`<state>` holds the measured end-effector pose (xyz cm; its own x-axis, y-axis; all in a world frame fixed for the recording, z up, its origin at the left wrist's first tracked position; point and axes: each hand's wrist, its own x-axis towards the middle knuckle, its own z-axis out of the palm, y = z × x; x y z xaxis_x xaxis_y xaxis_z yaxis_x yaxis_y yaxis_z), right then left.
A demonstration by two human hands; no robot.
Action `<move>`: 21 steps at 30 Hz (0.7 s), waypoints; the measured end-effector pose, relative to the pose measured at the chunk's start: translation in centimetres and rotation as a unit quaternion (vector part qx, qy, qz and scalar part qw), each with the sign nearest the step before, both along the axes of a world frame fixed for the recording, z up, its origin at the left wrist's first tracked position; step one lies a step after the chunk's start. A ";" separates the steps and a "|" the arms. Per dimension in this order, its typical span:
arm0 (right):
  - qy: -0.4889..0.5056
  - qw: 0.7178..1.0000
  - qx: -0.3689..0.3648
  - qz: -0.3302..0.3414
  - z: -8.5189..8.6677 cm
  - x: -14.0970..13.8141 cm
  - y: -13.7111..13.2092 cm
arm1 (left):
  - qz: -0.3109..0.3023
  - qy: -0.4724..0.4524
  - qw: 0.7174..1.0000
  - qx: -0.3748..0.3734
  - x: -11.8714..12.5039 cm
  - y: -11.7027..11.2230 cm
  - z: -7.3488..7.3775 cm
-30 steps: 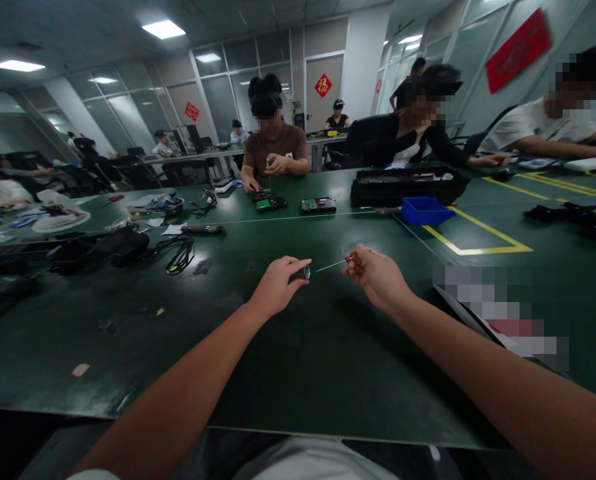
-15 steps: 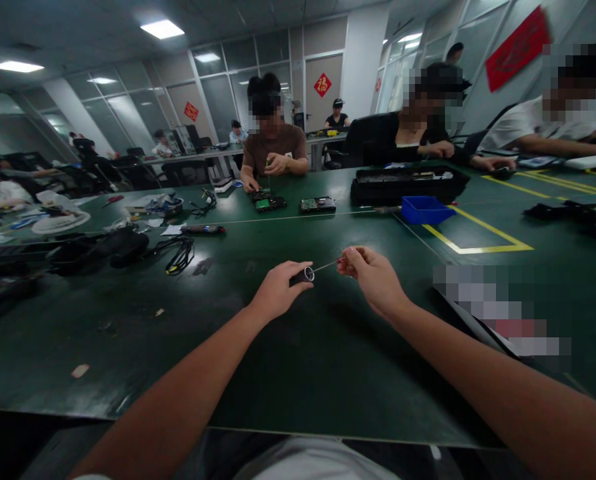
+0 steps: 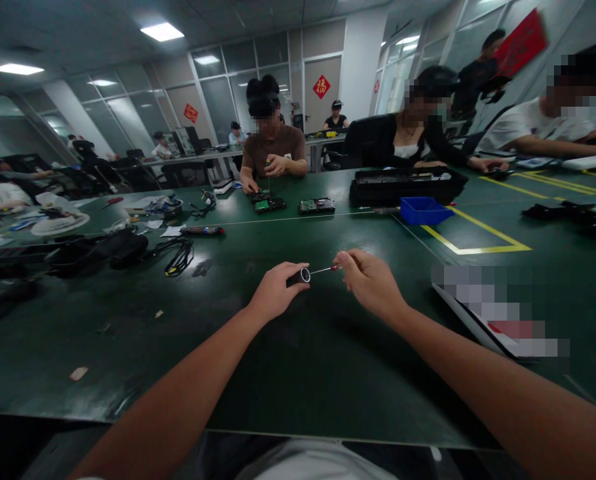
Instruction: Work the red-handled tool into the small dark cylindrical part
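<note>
My left hand point(image 3: 274, 291) is closed around a short black cylinder point(image 3: 301, 276) with a pale ring at its open end, which faces right. Between thumb and fingers, my right hand point(image 3: 371, 280) grips a small screwdriver point(image 3: 323, 270) with a red handle and a thin metal shaft. The shaft points left and its tip meets the ringed end of the cylinder; how far it goes in I cannot tell. Both hands are above the green table point(image 3: 298, 373). Fingers cover most of the cylinder and part of the screwdriver handle.
A blue bin point(image 3: 425, 211) sits before a black tray point(image 3: 408, 187). Circuit-board devices point(image 3: 317, 205) lie near a co-worker point(image 3: 273, 147) across the table. Black cables point(image 3: 179, 257) and a pen-shaped tool point(image 3: 203, 231) are at left. A white sheet or booklet point(image 3: 471, 320) lies at right.
The red screwdriver handle now shows more, as my right fingers have shifted around it. The cylinder has moved slightly left. A person has come further into view at the back right.
</note>
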<state>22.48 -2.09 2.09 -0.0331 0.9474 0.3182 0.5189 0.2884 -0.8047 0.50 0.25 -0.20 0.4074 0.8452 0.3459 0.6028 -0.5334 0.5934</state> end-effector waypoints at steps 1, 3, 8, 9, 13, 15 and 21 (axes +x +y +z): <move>-0.008 1.000 0.000 -0.011 0.0 0.0 0.1 | -0.001 -0.001 1.000 0.001 0.0 0.0 0.0; -0.010 1.000 0.011 -0.022 -0.2 -0.1 0.2 | -0.005 -0.005 1.000 0.002 0.1 0.0 -0.1; 0.023 0.999 0.042 0.024 -0.5 -0.1 0.0 | -0.004 -0.009 1.000 0.006 0.2 0.1 -0.1; 0.019 0.999 0.041 0.024 -0.4 -0.1 -0.1 | -0.004 -0.007 1.000 0.006 0.2 0.2 -0.1; 0.010 0.999 0.040 -0.006 -0.2 -0.3 -0.4 | -0.008 0.001 1.000 0.001 0.2 0.1 -0.1; 0.054 0.998 0.033 -0.015 -0.3 -0.5 -0.2 | -0.006 0.009 1.000 -0.006 0.1 0.1 -0.1; 0.289 0.955 -0.061 0.015 -1.6 -0.1 1.9 | 0.008 -0.001 0.998 0.064 -0.1 0.4 0.4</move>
